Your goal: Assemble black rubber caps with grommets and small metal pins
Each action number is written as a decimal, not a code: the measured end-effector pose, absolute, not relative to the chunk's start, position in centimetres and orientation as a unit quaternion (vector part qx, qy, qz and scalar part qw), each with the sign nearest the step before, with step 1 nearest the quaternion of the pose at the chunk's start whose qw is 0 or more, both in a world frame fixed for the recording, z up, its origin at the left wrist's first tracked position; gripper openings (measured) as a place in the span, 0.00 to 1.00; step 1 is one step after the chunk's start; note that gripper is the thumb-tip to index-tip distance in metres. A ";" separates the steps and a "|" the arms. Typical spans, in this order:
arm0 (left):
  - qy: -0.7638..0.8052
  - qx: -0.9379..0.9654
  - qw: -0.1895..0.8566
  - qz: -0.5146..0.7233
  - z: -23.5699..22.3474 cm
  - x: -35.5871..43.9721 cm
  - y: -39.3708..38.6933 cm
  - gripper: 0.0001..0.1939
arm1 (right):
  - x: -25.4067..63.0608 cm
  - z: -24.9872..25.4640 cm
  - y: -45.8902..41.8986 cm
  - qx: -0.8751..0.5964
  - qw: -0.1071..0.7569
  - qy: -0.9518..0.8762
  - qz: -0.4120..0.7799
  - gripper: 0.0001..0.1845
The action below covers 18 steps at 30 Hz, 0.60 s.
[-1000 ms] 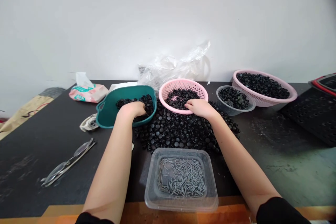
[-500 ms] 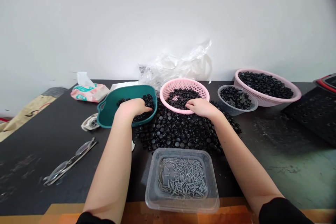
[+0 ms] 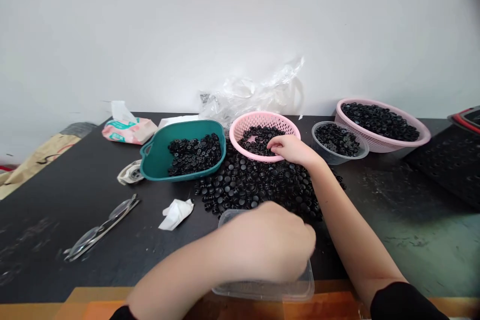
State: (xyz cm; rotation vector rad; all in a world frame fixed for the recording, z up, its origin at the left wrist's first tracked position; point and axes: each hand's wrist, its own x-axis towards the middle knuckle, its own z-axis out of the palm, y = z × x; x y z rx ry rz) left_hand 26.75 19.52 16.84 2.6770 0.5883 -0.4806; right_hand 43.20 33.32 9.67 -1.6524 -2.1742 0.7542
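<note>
My left hand [image 3: 270,242], smeared by motion, is over the clear plastic box [image 3: 262,290] and hides the screws in it. Its fingers point down out of sight. At the right rim of the small pink basket [image 3: 245,122], my right hand [image 3: 289,149] has its fingers curled together over small black plastic parts [image 3: 258,136]; what they pinch is hidden. A teal basket [image 3: 159,152] with black ring-like parts [image 3: 197,154] stands to the left. In front of the pink basket spreads a heap of black round caps [image 3: 251,182].
Eyeglasses [image 3: 99,230], a crumpled tissue [image 3: 176,214], a tape roll [image 3: 130,173] and a wipes pack [image 3: 129,130] lie left. A clear bowl [image 3: 330,155], a larger pink basket [image 3: 422,135] and a black crate [image 3: 442,165] stand right. Plastic film [image 3: 247,95] lies against the wall.
My left hand has left the teal basket and swung right and toward me over the screw box. The tissue is uncovered. My right hand stays at the pink basket, slightly higher.
</note>
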 end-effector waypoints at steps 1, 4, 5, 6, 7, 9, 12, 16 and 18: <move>0.167 0.950 0.164 -0.209 16.0 28.0 18.8 0.10 | 43.2 9.7 33.3 -0.579 0.162 -0.755 0.261 0.08; 0.161 0.933 0.155 -0.281 13.8 30.7 17.9 0.04 | 43.3 9.7 33.3 -0.583 0.179 -0.749 0.259 0.07; 0.167 0.928 0.156 -0.293 13.3 31.2 17.9 0.04 | 43.2 9.7 33.3 -0.583 0.182 -0.748 0.260 0.07; 0.170 0.925 0.155 -0.302 12.9 31.5 17.9 0.04 | 43.2 9.6 33.3 -0.582 0.185 -0.748 0.260 0.07; 0.173 0.923 0.154 -0.307 12.6 31.7 18.0 0.04 | 43.1 9.6 33.3 -0.582 0.187 -0.747 0.261 0.07; 0.176 0.922 0.150 -0.310 12.2 31.8 18.0 0.06 | 42.9 9.4 33.3 -0.581 0.189 -0.747 0.263 0.07; 0.176 0.922 0.147 -0.311 12.0 31.7 18.0 0.06 | 42.6 9.2 33.4 -0.578 0.183 -0.749 0.267 0.08; 0.176 0.923 0.147 -0.309 11.7 31.7 18.2 0.04 | 42.3 9.1 33.4 -0.574 0.173 -0.751 0.276 0.08; 0.182 0.920 0.144 -0.314 11.6 31.7 18.4 0.03 | 42.3 9.3 33.3 -0.575 0.175 -0.748 0.280 0.07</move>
